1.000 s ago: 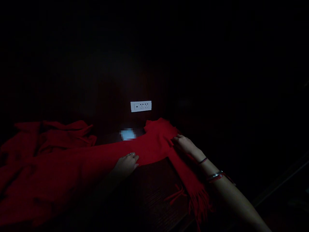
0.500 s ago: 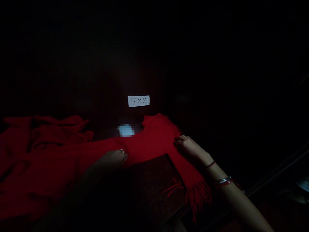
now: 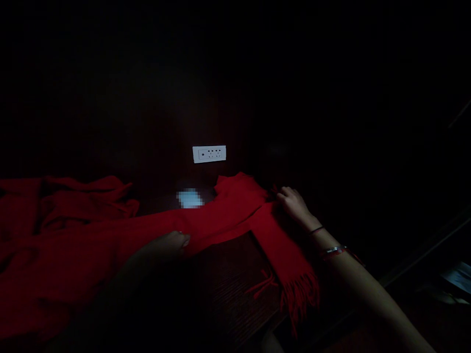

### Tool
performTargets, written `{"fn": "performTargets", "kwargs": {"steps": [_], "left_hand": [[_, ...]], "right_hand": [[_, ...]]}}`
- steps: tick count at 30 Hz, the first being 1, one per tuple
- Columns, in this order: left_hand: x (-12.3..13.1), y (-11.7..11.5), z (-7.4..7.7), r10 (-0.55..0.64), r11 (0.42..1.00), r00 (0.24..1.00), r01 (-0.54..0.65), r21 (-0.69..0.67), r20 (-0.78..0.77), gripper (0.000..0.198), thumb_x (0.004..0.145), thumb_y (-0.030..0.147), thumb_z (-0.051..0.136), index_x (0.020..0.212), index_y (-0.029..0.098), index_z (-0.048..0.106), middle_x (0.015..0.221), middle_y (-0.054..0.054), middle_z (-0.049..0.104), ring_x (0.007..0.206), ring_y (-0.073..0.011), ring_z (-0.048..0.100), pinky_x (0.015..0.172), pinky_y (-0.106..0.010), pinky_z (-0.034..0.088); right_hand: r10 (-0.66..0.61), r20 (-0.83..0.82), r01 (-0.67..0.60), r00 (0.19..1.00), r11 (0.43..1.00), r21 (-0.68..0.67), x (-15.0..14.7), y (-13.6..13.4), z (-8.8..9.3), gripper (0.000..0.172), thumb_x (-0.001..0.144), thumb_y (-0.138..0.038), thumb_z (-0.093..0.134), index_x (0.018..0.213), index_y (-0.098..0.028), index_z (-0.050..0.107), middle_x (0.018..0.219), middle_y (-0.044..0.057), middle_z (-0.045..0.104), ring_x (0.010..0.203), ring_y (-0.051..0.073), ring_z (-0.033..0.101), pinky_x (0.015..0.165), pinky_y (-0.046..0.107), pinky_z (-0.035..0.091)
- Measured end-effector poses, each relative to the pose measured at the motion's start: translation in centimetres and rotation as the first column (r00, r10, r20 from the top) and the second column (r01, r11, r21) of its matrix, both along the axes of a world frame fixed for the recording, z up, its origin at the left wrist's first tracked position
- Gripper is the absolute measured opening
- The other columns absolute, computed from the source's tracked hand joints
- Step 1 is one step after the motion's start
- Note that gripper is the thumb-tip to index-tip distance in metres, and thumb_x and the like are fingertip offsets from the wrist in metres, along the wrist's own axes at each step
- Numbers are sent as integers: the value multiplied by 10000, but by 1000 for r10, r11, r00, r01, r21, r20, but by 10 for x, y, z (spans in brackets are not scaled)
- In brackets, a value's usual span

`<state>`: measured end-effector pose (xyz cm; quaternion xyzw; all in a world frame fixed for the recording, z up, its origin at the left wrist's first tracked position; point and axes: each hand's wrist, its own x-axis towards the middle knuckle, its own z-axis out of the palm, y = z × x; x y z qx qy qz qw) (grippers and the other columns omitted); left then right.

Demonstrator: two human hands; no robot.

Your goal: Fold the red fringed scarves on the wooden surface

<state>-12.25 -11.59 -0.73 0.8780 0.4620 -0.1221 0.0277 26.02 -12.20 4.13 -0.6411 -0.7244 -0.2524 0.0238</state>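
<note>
A red scarf (image 3: 224, 215) with a fringed end lies stretched across a dark wooden surface (image 3: 235, 279), its fringe hanging over the right edge. My left hand (image 3: 175, 242) is closed at the scarf's near edge, gripping the cloth there. Further right, my right hand (image 3: 293, 202) pinches the scarf by its right edge and lifts it slightly, so a crease runs inward across the cloth. Bracelets circle my right wrist. Much of my left arm is lost in shadow.
A white wall socket (image 3: 209, 154) sits on the dark wall behind. Below it lies a small pale blurred item (image 3: 190, 198). More red cloth (image 3: 84, 201) is bunched at the left. Something pale (image 3: 456, 282) shows low at the far right. The room is very dark.
My right hand has moved up and slightly right, pulling the scarf's edge and raising a fold. My left hand stays at nearly the same place on the cloth.
</note>
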Motion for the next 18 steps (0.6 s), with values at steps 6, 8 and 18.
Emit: {"fn": "performTargets", "kwargs": {"steps": [6,8,18], "left_hand": [[12,-12,9,-50,996,990,40,77,130,334,820,362,419,1043,154,557,1120,-113,567,1023,-236,526,843,-327,409],[17,-12,10,-51,989,989,30,146,138,346,837,400,402,1031,164,564,1132,-108,556,1050,-240,508,862,-341,399],[-26,40,-1,254,897,914,-345,277,316,451,850,376,347,1198,127,489,1267,-157,456,1152,-269,432,923,-403,359]], "right_hand": [[-157,-23,141,987,934,-329,-6,-26,-7,219,806,-117,438,887,-104,640,968,149,588,830,186,562,639,236,381],[-165,-23,157,986,968,-198,-14,-24,6,259,820,-101,397,938,-114,628,1011,151,568,885,205,549,666,247,393],[162,-174,-209,971,931,-301,-36,92,22,260,832,-188,466,1037,-121,611,1051,100,602,898,137,569,769,190,408]]}}
